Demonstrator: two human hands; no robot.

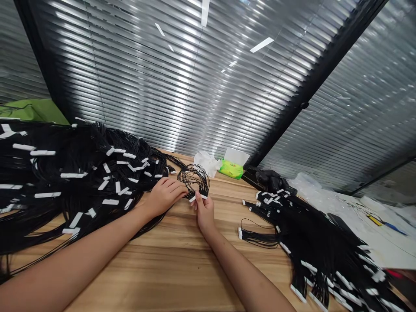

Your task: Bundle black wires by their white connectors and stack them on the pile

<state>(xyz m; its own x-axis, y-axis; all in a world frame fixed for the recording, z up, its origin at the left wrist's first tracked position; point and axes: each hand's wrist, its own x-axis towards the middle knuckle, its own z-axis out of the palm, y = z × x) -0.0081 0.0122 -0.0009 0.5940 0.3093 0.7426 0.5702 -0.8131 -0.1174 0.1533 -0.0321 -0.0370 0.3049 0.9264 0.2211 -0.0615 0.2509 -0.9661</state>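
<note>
Coil of thin black wires (pixel 194 175) at centre, just above the wooden table (pixel 182 271) as I see it from my post; its loop bulges away from the wearer, and a white connector (pixel 203 196) sits at the near end. Right hand (pixel 204 211) is clamped on that connector, thumb laid across it. Left hand (pixel 166 196) close beside, fingers together and bent toward the same wire end; its fingertips are partly hidden, so I cannot tell whether they pinch anything.

Just beyond the coil I note a crumpled white tissue (pixel 207 162), and touching it on the right a green tissue pack (pixel 231 169) with one sheet sticking up.

Left of the hands, a large heap of black wires (pixel 87 160), many white connectors scattered through it; strands run from it toward the coil. Behind the heap, green fabric (pixel 35 110).

Right side, well apart from the hands, I log a second wire pile (pixel 315 229), with a short bundle (pixel 260 238) jutting out toward the middle. Past it, clear plastic wrap (pixel 308 187) and a white surface (pixel 373 255) bearing a tool with yellow and blue handles (pixel 374 220). Slatted blinds (pixel 139 82) close off the far side
</note>
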